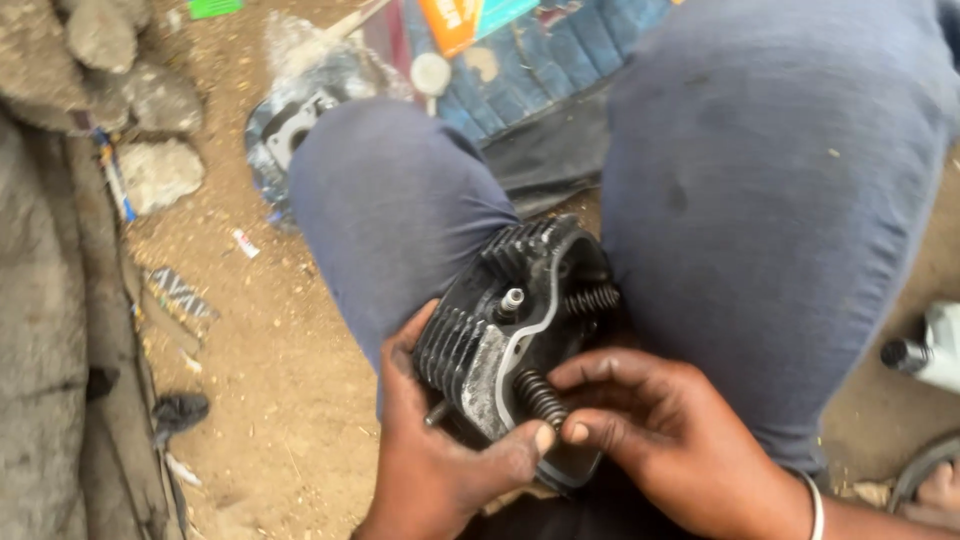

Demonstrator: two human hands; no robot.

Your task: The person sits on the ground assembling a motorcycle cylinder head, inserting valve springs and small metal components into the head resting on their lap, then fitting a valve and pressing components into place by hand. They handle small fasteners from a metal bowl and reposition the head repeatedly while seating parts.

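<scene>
A black finned engine cylinder head [490,320] rests between my knees, its open side tilted up. My left hand [440,450] grips it from below, thumb pressed on its lower rim. My right hand [660,430] reaches in from the right, and its fingertips touch a dark coil valve spring [538,397] at the head's lower edge, next to my left thumb. A second spring [592,298] sits at the head's upper right. A pale valve stem [512,299] sticks up near the middle. A thin bangle circles my right wrist.
My legs in blue-grey trousers [780,200] frame the part. Dusty ground [270,380] lies at left with stones [155,175], litter and a gasket-like plate [290,130]. A blue quilted seat [560,50] is behind. A white and black tool [925,350] lies at right, by a sandalled foot [935,485].
</scene>
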